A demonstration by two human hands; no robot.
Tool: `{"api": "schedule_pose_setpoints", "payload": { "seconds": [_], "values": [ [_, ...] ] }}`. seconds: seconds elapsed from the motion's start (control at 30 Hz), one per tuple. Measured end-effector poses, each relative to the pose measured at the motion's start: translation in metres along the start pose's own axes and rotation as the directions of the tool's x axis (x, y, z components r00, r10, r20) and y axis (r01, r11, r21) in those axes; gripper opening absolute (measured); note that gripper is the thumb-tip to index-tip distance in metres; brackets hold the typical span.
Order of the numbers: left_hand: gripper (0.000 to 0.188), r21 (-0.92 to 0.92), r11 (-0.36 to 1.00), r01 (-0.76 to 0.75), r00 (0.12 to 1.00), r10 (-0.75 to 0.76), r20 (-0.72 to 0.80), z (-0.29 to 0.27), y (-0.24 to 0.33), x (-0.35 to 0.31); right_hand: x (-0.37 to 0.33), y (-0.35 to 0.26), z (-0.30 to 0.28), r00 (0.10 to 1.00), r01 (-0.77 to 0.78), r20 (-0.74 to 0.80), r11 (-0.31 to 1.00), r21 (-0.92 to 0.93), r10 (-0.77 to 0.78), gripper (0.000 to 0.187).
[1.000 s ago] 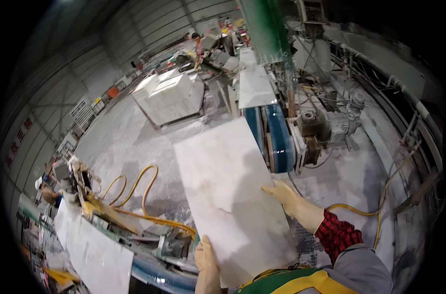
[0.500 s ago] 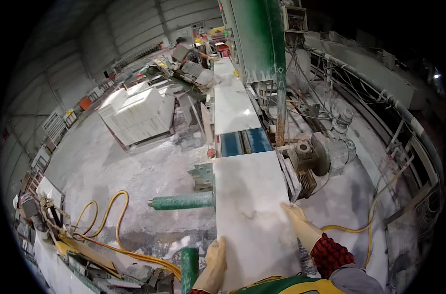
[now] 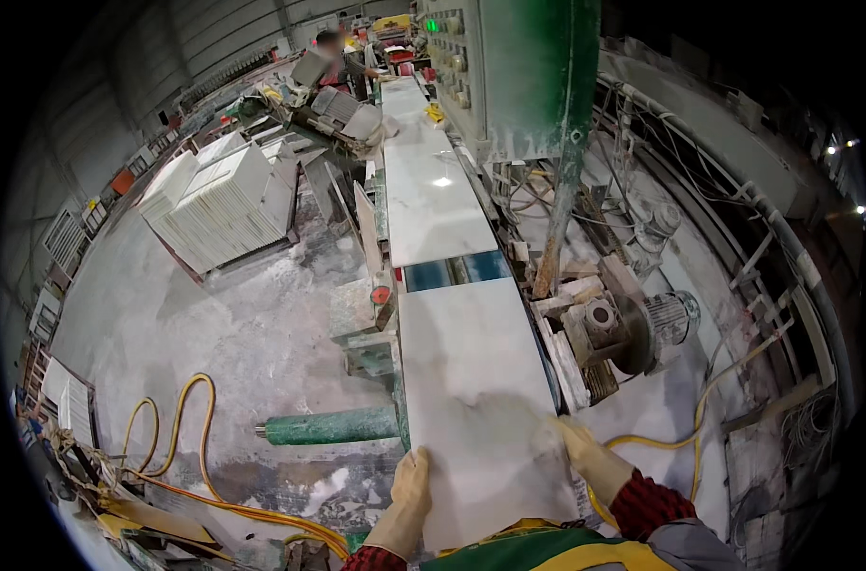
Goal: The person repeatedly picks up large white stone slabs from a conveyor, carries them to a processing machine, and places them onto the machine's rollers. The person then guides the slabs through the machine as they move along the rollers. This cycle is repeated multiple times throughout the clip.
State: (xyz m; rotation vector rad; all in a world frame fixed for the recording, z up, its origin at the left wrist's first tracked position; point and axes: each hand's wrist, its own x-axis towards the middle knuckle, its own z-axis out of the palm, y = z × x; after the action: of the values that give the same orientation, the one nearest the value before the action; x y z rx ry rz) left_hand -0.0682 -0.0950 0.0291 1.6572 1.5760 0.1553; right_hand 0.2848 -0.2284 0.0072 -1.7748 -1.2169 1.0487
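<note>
white rectangular stone slab (image 3: 480, 371): lies flat at the near end of the line, over a blue conveyor belt (image 3: 428, 276), its near end just beside the wearer's green-and-yellow apron (image 3: 518, 554).
left hand with red-and-black checked cuff (image 3: 411, 487): fingers partly curled, gripping the slab's left edge near its near end; fingertips below the edge are hidden.
right hand with matching cuff (image 3: 590, 455): partly closed on the slab's right edge, a little farther along; how far the fingers reach beneath, i cannot tell.
far slab: a second glossy white stone slab (image 3: 433, 190) lies beyond the first, apart from it, blue belt showing between.
left side: a green metal cylinder (image 3: 333, 425) juts leftward beside the slab; farther left stands a stack of white slabs (image 3: 223, 209); yellow hose (image 3: 281, 519) curls across the near floor.
right side: a dusty metal motor (image 3: 596, 325) sits beside the conveyor, a tall green cabinet (image 3: 537, 86) farther off.
far end: a person (image 3: 336, 71) stands left of the line.
</note>
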Motion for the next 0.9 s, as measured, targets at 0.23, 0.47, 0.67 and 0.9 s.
{"api": "schedule_pose_setpoints", "payload": {
  "seconds": [0.23, 0.47, 0.67, 0.9],
  "values": [
    [0.067, -0.528, 0.846, -0.071, 0.985, -0.025, -0.173, 0.018, 0.005, 0.045, -0.04, 0.017, 0.038, 0.88, -0.416, 0.179, 0.534, 0.736, 0.439, 0.041],
    [0.071, -0.246, 0.96, -0.132, 0.98, 0.089, -0.178, -0.008, 0.035, 0.056, -0.004, 0.026, 0.042, 0.943, -0.291, 0.086, 0.669, 0.684, 0.321, 0.042],
    [0.071, -0.315, 0.942, -0.116, 0.991, 0.089, -0.098, -0.019, 0.049, 0.066, 0.013, -0.01, 0.029, 0.937, -0.301, 0.041, 0.739, 0.602, 0.348, 0.045],
    [0.072, -0.21, 0.971, -0.115, 0.985, 0.083, -0.154, -0.011, 0.048, 0.085, 0.028, 0.016, 0.034, 0.962, -0.206, -0.026, 0.789, 0.579, 0.271, 0.043]
  ]
}}
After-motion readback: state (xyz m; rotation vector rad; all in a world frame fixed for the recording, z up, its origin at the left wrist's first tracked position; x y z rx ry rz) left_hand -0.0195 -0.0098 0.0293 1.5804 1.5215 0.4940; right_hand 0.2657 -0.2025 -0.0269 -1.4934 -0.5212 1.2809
